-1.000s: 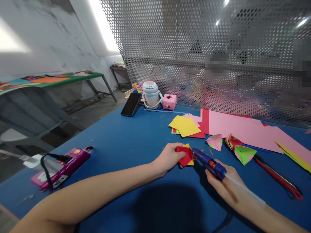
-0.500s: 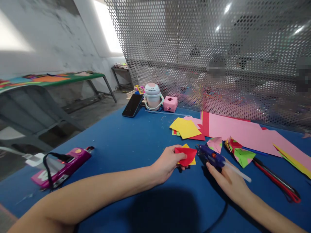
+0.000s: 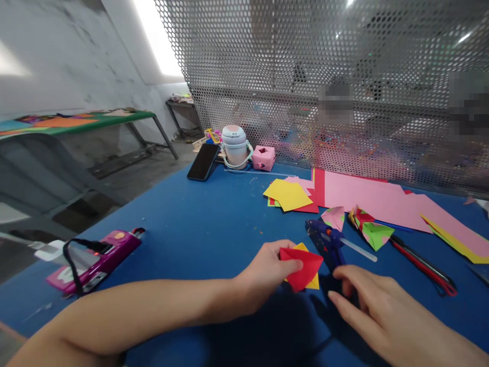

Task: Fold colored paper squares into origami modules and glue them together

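Note:
My left hand (image 3: pixel 269 270) pinches a folded red paper piece (image 3: pixel 303 267) between thumb and fingers. A yellow paper (image 3: pixel 314 282) shows behind the red one, its corners sticking out. To the right, a blue hot glue gun (image 3: pixel 324 235) rests on the table with a clear glue stick (image 3: pixel 359 250) poking out of its back. My right hand (image 3: pixel 378 300) is beside the lower end of the gun's handle, thumb and fingers apart. Whether a fingertip still touches the handle I cannot tell.
Yellow, red and pink paper squares (image 3: pixel 288 195) lie behind my hands, with pink sheets (image 3: pixel 362 196) along the mesh panel. Folded paper pieces (image 3: pixel 369 228) and a red-black tool (image 3: pixel 424 265) lie right. A purple power strip (image 3: pixel 99 260) is left; a phone (image 3: pixel 204 162) and bottle (image 3: pixel 235 148) stand behind.
My right hand has let go of the glue gun's body and drawn back toward me. My left hand, with the red and yellow papers, has moved slightly nearer and to the right.

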